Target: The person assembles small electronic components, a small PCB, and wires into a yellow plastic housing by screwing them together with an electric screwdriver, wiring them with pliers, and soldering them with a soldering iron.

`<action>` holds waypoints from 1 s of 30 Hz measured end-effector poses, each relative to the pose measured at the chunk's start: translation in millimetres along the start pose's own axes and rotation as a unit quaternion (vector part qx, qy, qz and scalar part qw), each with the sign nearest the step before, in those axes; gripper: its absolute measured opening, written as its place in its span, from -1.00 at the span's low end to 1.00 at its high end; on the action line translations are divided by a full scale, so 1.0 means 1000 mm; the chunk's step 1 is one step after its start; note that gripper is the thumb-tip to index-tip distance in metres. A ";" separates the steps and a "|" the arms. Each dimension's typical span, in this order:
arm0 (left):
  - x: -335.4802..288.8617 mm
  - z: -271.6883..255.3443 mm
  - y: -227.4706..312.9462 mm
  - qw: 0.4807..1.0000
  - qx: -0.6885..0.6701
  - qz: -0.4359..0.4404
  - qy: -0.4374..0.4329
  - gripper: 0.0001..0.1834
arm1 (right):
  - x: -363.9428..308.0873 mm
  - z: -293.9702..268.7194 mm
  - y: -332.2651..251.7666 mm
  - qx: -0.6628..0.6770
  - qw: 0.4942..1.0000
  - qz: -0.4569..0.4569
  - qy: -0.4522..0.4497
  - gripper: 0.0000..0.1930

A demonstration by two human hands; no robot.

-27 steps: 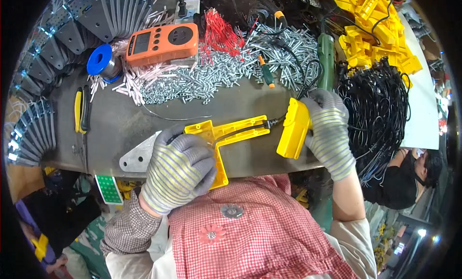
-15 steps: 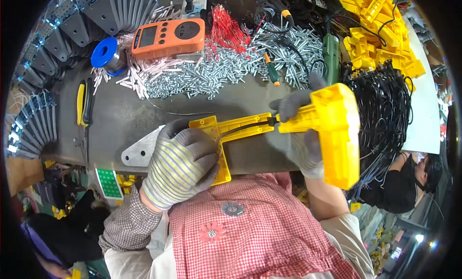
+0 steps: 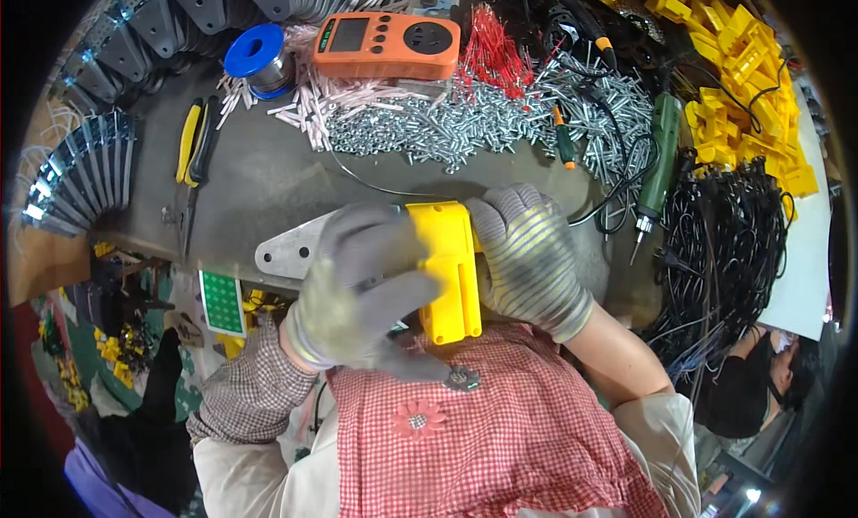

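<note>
A yellow plastic housing (image 3: 456,281) sits between my two gloved hands, its broad end toward my apron. My right hand (image 3: 532,259) is closed round its narrow right part, which the glove mostly hides. My left hand (image 3: 362,281) is at the left side of the housing, smeared by motion, with its fingers spread apart. A grey metal plate (image 3: 288,252) with two holes sticks out to the left from behind the left hand. The black cable inside the housing is out of sight.
Beyond my hands lie heaped screws (image 3: 402,129), an orange meter (image 3: 386,46), a solder spool (image 3: 259,60) and red wires (image 3: 493,53). Pliers (image 3: 193,151) lie left. At right are a green electric screwdriver (image 3: 659,151), black cables (image 3: 715,250) and yellow parts (image 3: 751,62). A person (image 3: 751,375) sits far right.
The yellow half from my right hand has come left onto the half with the black cable, covering the cable. My left hand has spread its fingers. The whole view has shifted.
</note>
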State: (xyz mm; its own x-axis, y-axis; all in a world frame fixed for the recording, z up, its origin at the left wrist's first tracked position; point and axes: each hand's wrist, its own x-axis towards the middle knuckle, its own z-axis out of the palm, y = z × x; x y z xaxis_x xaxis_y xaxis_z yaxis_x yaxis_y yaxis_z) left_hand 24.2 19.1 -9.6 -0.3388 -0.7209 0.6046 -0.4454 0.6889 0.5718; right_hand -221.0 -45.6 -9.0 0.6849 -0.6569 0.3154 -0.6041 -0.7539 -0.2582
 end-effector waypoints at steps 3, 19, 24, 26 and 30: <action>0.034 0.000 0.008 0.972 0.104 -0.081 -0.193 0.20 | -0.001 0.001 -0.006 -0.061 0.997 0.039 -0.005 -0.55; 0.032 0.013 0.014 0.958 0.161 -0.038 -0.232 0.11 | -0.013 -0.029 0.023 0.024 0.990 0.132 -0.036 -0.75; 0.041 0.004 0.020 0.952 0.119 -0.066 -0.275 0.18 | 0.001 -0.072 0.101 -0.119 0.980 0.137 0.081 -0.83; 0.050 0.003 0.018 0.955 0.089 -0.056 -0.279 0.23 | 0.014 -0.068 0.133 -0.185 0.976 0.107 0.038 -0.82; 0.049 -0.001 0.017 0.955 0.079 -0.068 -0.278 0.32 | 0.033 -0.049 0.141 -0.328 0.937 0.071 -0.093 -0.85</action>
State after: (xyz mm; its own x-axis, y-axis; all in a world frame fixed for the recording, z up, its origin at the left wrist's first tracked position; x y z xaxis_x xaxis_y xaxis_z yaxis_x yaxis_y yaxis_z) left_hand 0.7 -5.0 30.2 -0.6374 -0.7615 0.1177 -0.6213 0.5983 0.5059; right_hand -303.8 -173.4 10.2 0.6003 -0.7874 0.1401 -0.7737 -0.5274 0.3511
